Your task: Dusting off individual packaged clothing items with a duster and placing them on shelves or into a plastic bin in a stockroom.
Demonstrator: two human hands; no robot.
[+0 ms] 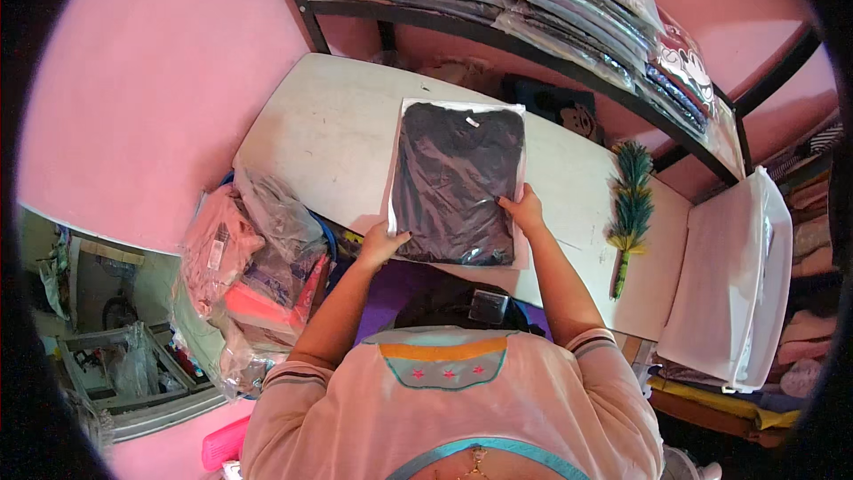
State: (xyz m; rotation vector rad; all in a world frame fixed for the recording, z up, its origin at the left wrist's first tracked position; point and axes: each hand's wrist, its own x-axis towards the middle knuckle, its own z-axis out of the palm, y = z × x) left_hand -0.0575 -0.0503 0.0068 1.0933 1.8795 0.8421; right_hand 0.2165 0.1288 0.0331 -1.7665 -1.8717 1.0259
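A folded black garment (pixel 456 180) lies flat inside a clear plastic bag with a pale border, and a small white label shows near its neckline. My left hand (pixel 384 245) grips the bag's lower left corner, thumb on top. On the lower right side my right hand (pixel 523 210) holds the edge, its thumb pressed on the front. The package is over a white tabletop (pixel 320 127); whether it touches the surface I cannot tell.
Bagged garments fill a blue-rimmed basket (pixel 326 233) at the left. A green feather-like duster (pixel 630 207) lies on the table's right part, beside a white plastic bin (pixel 726 287). Above the far edge, a black-framed shelf (pixel 460 25) carries stacks of bagged clothes (pixel 580 7).
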